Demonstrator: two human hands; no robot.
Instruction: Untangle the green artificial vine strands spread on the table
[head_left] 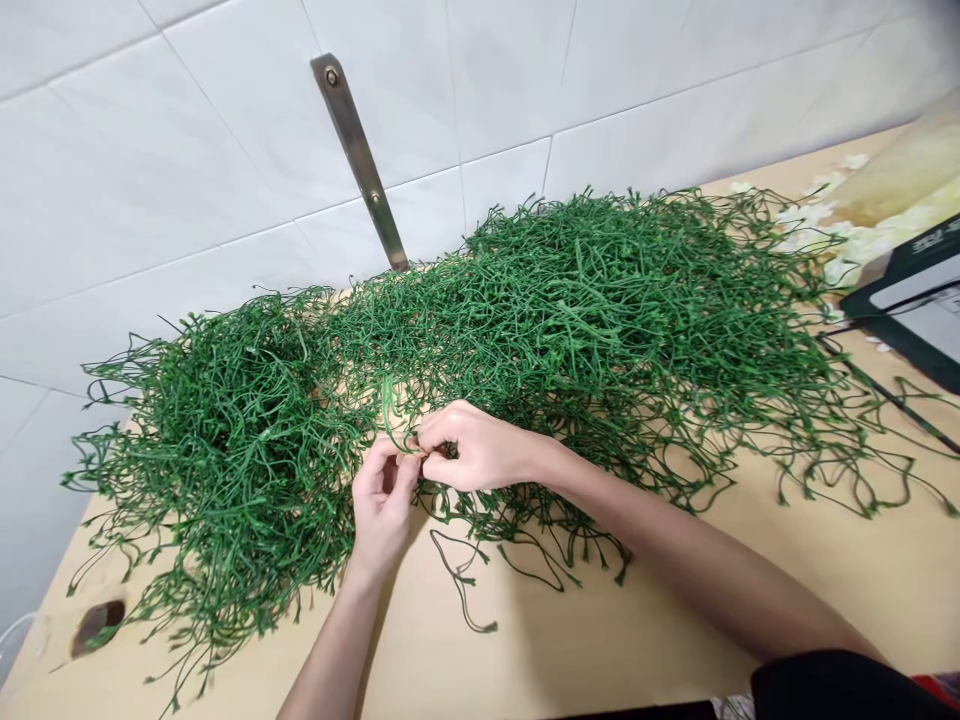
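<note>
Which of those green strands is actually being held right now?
The pale-green looped strand arching up at the front edge of the pile: left hand and right hand both pinch its lower end. The rest lie loose on the table.

The head camera looks forward and down, close over the green strands, facing the tiled wall.
</note>
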